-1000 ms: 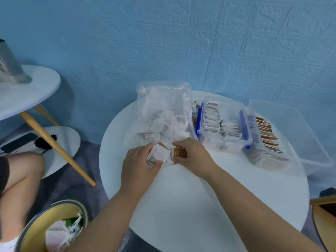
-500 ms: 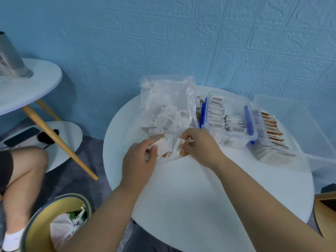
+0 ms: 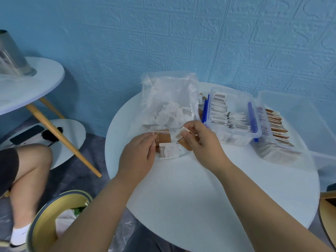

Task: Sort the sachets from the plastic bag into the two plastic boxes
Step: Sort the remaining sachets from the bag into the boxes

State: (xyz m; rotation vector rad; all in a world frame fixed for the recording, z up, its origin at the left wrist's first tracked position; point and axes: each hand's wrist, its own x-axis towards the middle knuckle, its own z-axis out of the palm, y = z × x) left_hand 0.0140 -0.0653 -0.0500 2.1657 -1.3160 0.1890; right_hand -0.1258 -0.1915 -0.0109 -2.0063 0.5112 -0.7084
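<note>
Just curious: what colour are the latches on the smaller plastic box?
The latches are blue, clearest in the head view.

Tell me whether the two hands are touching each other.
Apart. Head view shows a gap between left hand and right hand, with held sachets in it.
</note>
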